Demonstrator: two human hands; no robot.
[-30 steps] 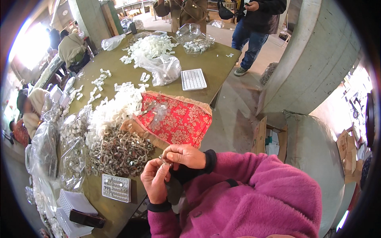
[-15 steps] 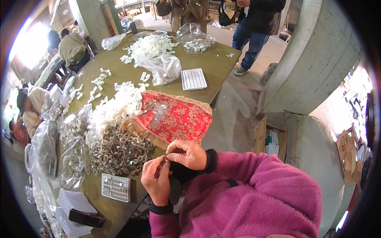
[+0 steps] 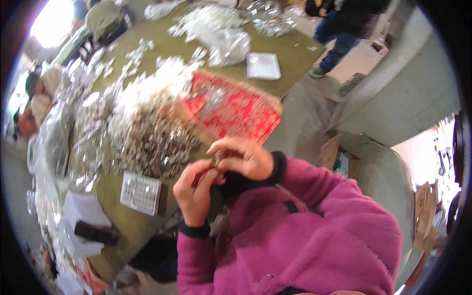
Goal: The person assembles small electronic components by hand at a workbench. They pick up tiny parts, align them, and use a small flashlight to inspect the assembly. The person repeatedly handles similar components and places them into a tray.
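Observation:
My left hand (image 3: 195, 189) and my right hand (image 3: 248, 160) meet in front of my body, at the table's near edge. Fingertips of both are pinched together around a tiny brownish piece (image 3: 216, 158), too small and blurred to name. Just beyond them lies a heap of small grey-brown pieces with shiny bits (image 3: 155, 145). A red cloth with a pale floral pattern and tan border (image 3: 241, 110) is spread past my right hand, a scrap of clear plastic on it. Left of my left hand sits a white compartment tray (image 3: 140, 193) holding small pieces in rows.
White plastic pieces (image 3: 157, 88) are heaped behind the brown pile, more farther back (image 3: 209, 19). Clear bags (image 3: 51, 142) line the left edge. A dark phone (image 3: 97, 232) rests on white trays. Another white tray (image 3: 263, 66) lies far right. A person (image 3: 339, 39) stands beyond the table.
The whole view has shifted and blurred, so the table sits higher in the picture. Both hands stay together, their fingers still pinched on the small piece.

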